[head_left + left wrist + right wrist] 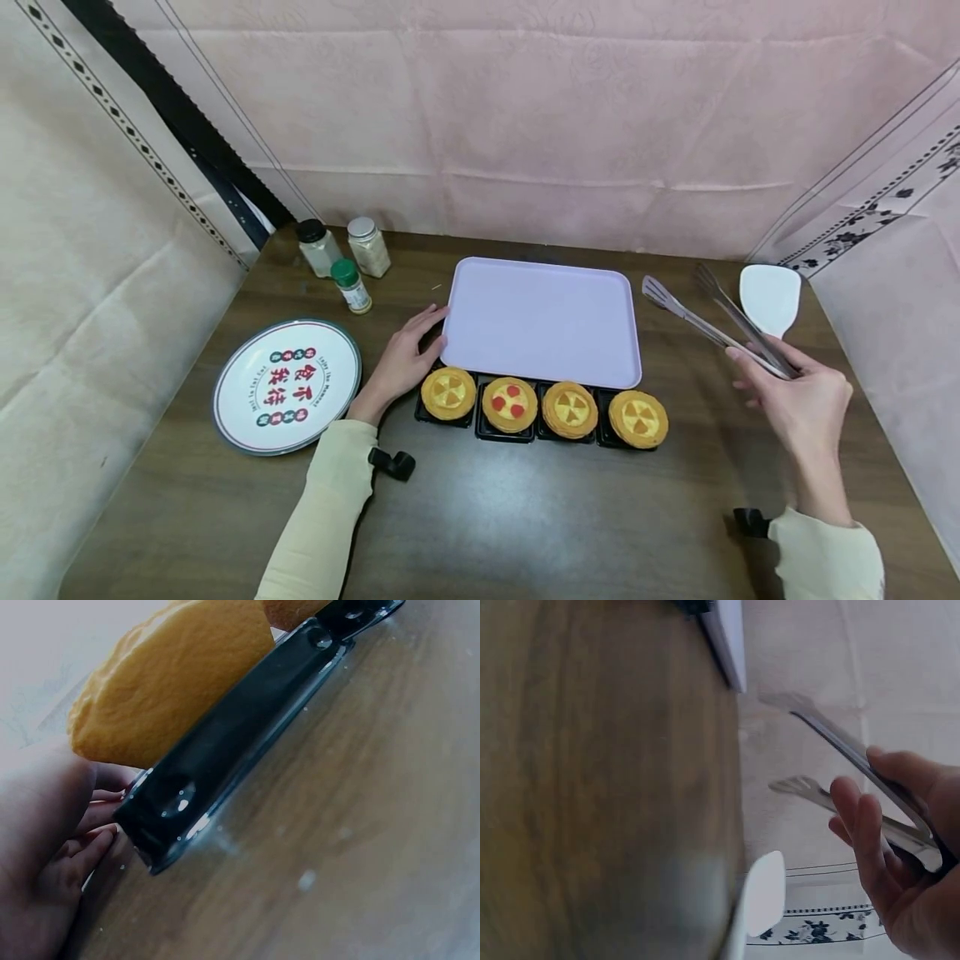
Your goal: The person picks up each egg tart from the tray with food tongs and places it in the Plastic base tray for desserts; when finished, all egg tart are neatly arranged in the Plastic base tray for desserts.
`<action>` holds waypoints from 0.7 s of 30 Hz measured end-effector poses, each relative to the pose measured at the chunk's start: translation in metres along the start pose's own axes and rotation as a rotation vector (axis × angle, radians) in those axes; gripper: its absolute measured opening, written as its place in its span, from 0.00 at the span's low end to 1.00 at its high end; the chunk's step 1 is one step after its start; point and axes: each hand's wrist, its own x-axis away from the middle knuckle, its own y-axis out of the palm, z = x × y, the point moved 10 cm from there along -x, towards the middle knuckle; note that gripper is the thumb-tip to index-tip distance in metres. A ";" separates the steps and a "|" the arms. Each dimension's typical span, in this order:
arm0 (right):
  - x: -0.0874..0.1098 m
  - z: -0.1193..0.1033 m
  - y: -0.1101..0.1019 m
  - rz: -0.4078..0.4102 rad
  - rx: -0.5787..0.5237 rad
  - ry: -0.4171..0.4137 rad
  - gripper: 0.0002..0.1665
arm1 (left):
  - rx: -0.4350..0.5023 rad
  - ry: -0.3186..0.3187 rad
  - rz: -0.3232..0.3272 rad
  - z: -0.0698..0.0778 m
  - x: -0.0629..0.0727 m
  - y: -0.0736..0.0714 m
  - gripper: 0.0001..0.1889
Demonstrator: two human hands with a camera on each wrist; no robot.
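Observation:
My right hand (pixel 798 396) holds metal tongs (pixel 738 321) above the right side of the table, their two arms spread apart. In the right wrist view, the thumb lies along one arm of the tongs (pixel 840 742) and the fingers curl at the other. My left hand (pixel 400 367) is at the left edge of a pale lavender tray (pixel 540 321), fingers extended against its side. Along the tray's near edge runs a row of black plastic holders (pixel 504 432) with round yellow pastries, the leftmost pastry (pixel 448 393) beside my left hand. One pastry (pixel 509 406) has red spots.
A white plate (pixel 287 387) with a blue-green rim and red lettering lies at the left. Behind it stand a black-capped jar (pixel 318 248), a white-capped jar (pixel 368 247) and a green-capped bottle (pixel 352 287). A white spatula (pixel 770 297) is at the right, near the cloth wall (pixel 570 125).

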 end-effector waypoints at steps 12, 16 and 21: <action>-0.006 0.012 0.011 0.003 0.311 -0.039 0.40 | 0.012 -0.027 0.009 -0.003 0.004 -0.002 0.25; -0.004 0.014 0.018 -0.063 0.433 -0.062 0.42 | 0.012 -0.028 0.005 -0.003 0.003 -0.001 0.26; 0.000 0.023 0.029 -0.154 0.479 -0.044 0.43 | 0.009 -0.026 0.001 -0.002 0.002 0.000 0.26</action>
